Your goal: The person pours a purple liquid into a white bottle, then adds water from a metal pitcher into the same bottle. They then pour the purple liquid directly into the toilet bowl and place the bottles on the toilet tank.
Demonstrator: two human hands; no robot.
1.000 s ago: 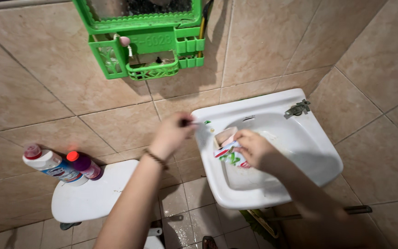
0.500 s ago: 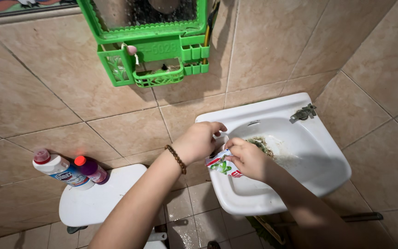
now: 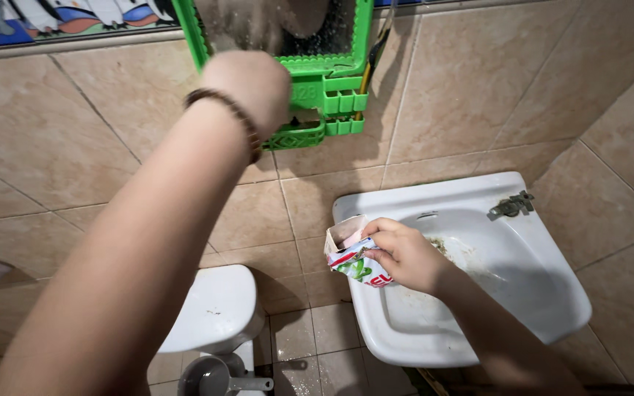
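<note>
Glossy ceramic sink (image 3: 537, 293), plastic green rack (image 3: 332, 95), printed paper packet (image 3: 354, 260).

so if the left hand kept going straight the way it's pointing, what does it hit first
Most likely the green plastic wall rack with its mirror. The left hand is raised toward its lower left part, and nothing shows between them, though depth is hard to judge from this view.

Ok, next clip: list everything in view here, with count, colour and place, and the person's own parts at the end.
Packet: one, white with green and red print, opened at the top, over the sink's left rim.
Sink: one, white, dirty bowl, on the right wall.
Tap: one, grey metal, at the sink's back rim.
Mirror rack: one, green plastic, on the tiled wall.
Toilet tank lid: one, white, lower centre.
Scoop: one, grey, bottom edge.
Bracelet: one, brown beads, left wrist.
Left hand: raised at the rack.
Right hand: holding the packet.
</note>
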